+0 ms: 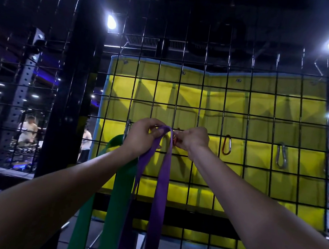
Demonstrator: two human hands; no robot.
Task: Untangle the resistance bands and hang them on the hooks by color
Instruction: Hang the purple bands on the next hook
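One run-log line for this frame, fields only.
left hand: holds purple band | right hand: grips orange carabiner | green band: hung | stage: clipping purple

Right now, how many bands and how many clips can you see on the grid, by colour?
Green band: 1
Purple band: 1, gripped by the left hand
Red clips: 2, one free, one pinched by the right hand
Silver clips: 2
Total: 6

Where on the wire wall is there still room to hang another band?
Two clips hang bare right of the right hand: the red clip and the silver clip. It is crowded on the left, where the left hand holds the purple band beside the green band.
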